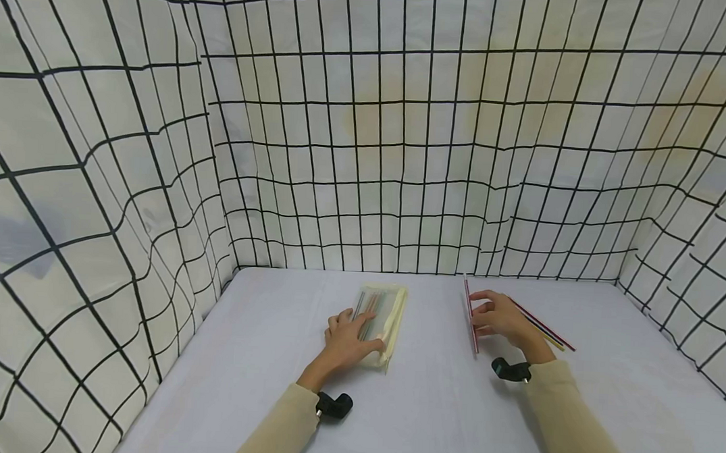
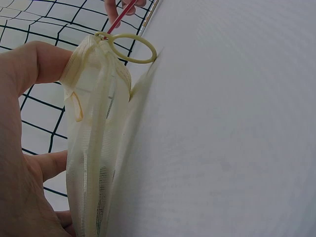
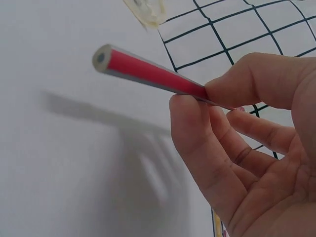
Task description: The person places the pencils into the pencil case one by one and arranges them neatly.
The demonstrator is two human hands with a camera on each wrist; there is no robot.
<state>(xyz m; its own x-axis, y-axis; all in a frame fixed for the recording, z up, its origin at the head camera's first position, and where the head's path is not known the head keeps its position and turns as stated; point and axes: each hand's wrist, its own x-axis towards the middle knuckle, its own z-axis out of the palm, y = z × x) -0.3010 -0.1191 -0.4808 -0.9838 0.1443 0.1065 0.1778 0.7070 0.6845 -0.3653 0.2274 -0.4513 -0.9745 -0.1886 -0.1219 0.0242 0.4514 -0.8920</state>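
Observation:
My left hand (image 1: 348, 341) rests on a pale yellow, see-through zip pencil case (image 1: 398, 308), its thumb and fingers spread across the top. Several pencils (image 1: 359, 304) show through the clear face of the case. In the left wrist view the zipper edge of the case (image 2: 91, 163) faces the camera, with a yellow pull ring (image 2: 140, 61) at its end. Between thumb and fingertips my right hand (image 1: 499, 317) pinches a red-and-grey striped pencil (image 3: 148, 71). The flat end, with the core showing, points toward the right wrist camera. The pencil is held above the table.
More pencils, a red one (image 1: 567, 343), a dark one and a yellow one (image 1: 558, 346), lie side by side on the white table (image 1: 428, 405), right of my right hand. White walls with a black grid (image 1: 402, 154) stand behind the table and at both sides.

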